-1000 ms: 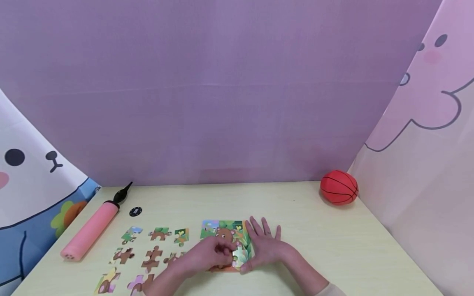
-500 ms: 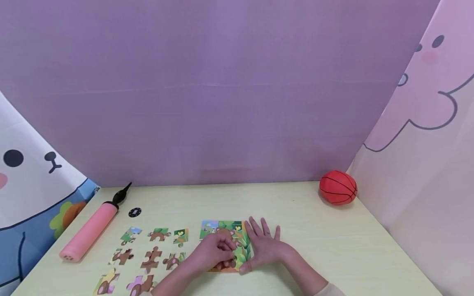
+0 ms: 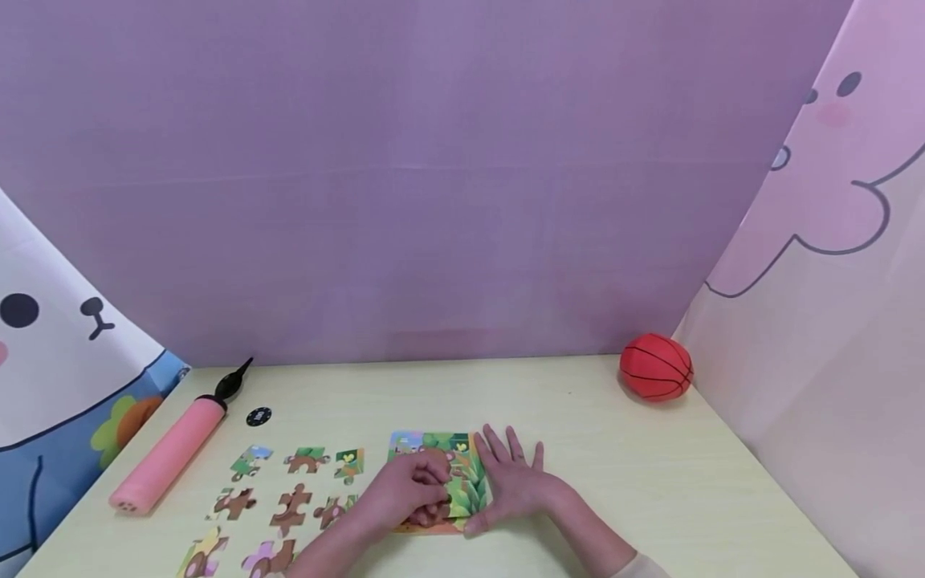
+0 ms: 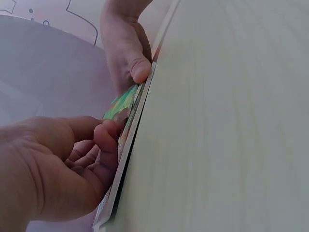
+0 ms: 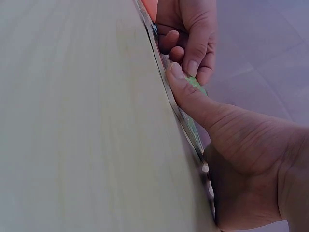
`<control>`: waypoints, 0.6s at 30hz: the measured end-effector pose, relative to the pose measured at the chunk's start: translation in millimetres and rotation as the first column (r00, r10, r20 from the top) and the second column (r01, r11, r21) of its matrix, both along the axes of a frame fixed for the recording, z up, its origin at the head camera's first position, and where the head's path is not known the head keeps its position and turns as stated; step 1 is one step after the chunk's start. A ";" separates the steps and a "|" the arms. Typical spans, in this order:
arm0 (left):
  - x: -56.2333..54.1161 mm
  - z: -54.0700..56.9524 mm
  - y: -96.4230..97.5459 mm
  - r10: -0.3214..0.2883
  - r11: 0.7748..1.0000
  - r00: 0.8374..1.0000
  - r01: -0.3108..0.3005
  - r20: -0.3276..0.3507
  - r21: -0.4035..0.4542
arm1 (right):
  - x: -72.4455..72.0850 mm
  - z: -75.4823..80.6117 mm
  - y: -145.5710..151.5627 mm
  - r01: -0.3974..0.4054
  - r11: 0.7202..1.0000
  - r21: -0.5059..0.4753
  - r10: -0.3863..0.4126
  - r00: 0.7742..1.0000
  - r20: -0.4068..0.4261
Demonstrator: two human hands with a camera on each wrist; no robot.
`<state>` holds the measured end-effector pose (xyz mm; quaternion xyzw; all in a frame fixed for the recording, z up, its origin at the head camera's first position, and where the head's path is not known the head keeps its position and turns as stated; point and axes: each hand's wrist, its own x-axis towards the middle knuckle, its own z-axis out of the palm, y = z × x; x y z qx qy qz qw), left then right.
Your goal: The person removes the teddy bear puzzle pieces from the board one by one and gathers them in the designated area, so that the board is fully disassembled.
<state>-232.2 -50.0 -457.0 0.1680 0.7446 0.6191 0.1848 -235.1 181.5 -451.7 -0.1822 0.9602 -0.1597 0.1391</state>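
Note:
In the head view, a bear-picture jigsaw puzzle board (image 3: 406,440) lies on the table between both hands. My left hand (image 3: 413,491) is over its middle and pinches a green puzzle piece (image 4: 123,104) by its edge. From the left wrist view, the piece is tilted up off the board, fingertips close over the picture. My right hand (image 3: 516,486) lies with fingers spread along the board's right edge, its thumb at the lower right corner. The right wrist view has that thumb (image 5: 181,79) on the board's rim, near the left fingertips. Part of the picture is hidden under my left hand.
Several loose puzzle pieces (image 3: 292,507) lie in rows left of the board. Farther left are a pink hand pump (image 3: 169,457) with a black nozzle and a black round chip (image 3: 258,417). A red ball (image 3: 656,368) rests at the back right, before the purple cloth (image 3: 433,241).
The glare on the held puzzle piece is gone, and it now shows green. My left fingers have drawn slightly left with it. The right hand stays spread at the board's edge.

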 end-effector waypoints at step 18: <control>4.2 4.8 -36.7 0.027 1.000 0.999 -0.027 0.030 -0.015 | 0.6 -1.4 -0.8 0.002 1.000 0.018 -0.001 1.000 -0.023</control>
